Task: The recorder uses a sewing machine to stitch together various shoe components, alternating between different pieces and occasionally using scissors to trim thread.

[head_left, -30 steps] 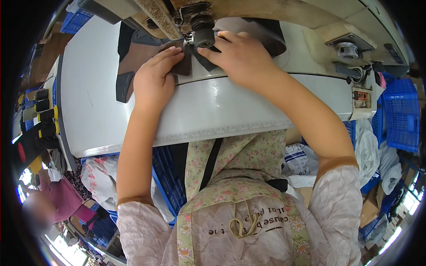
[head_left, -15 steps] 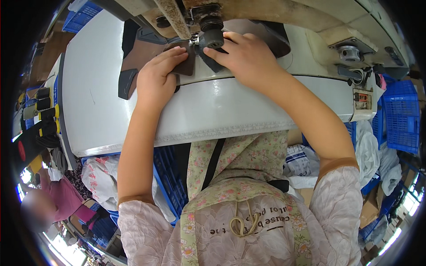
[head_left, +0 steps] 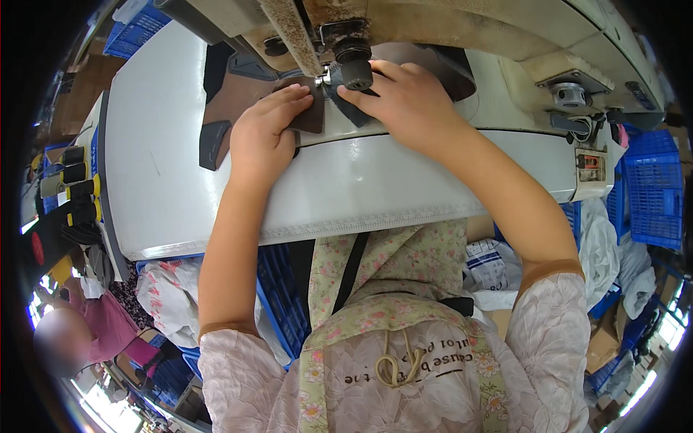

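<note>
At the sewing machine [head_left: 433,25], my left hand [head_left: 266,133] lies with extended fingers on a brown leather-like piece [head_left: 309,117], left of the presser foot [head_left: 322,78]. My right hand [head_left: 411,101] is on the other side, thumb and forefinger apart. Its thumb rests by a small dark piece [head_left: 351,112] with a jagged edge, close beside the foot. The forefinger reaches behind the round black knob [head_left: 356,73], which partly hides it. Beyond my left hand spreads a larger brown panel [head_left: 238,94] with dark patches [head_left: 214,141]. The needle tip cannot be made out.
The white table [head_left: 166,166] has a ruler strip [head_left: 375,225] along its front edge. Thread cones [head_left: 76,173] stand at the left. Blue crates [head_left: 653,187] and plastic bags [head_left: 598,245] are at the right. Another person [head_left: 108,325] sits at lower left.
The whole view has shifted slightly, so the table and machine sit a little lower and further right. Both hands stay on the pieces by the presser foot, with little visible movement.
</note>
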Demonstrator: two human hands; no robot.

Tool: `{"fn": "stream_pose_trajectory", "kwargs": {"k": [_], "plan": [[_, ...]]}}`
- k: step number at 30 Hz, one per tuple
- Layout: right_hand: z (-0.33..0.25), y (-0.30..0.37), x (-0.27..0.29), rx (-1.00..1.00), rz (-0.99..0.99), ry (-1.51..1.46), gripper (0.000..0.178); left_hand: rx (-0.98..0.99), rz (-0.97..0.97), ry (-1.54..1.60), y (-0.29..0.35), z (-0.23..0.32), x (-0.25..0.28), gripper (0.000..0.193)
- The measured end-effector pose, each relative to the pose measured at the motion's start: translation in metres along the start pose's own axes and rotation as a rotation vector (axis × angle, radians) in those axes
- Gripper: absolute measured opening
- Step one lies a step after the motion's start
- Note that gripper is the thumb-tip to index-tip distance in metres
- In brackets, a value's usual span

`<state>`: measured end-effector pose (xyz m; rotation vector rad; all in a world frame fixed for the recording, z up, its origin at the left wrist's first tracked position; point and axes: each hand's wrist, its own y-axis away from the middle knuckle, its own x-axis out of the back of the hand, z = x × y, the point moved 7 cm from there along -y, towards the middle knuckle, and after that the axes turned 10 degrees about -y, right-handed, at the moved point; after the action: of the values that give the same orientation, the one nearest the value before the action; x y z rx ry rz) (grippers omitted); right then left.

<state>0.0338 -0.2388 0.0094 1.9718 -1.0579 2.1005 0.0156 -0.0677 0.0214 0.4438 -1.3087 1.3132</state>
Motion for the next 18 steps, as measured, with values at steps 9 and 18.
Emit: {"fn": "stream_pose_trajectory", "kwargs": {"k": [9, 18], "plan": [[-0.0003, -0.002, 0.0014, 0.002, 0.009, -0.027, 0.039, 0.024, -0.009, 0.02, -0.0008, -0.0023, 0.0006, 0.043], [-0.0023, -0.002, 0.0022, -0.014, 0.01, 0.005, 0.039, -0.027, 0.004, -0.041, -0.0015, 0.003, 0.0009, 0.042]]}}
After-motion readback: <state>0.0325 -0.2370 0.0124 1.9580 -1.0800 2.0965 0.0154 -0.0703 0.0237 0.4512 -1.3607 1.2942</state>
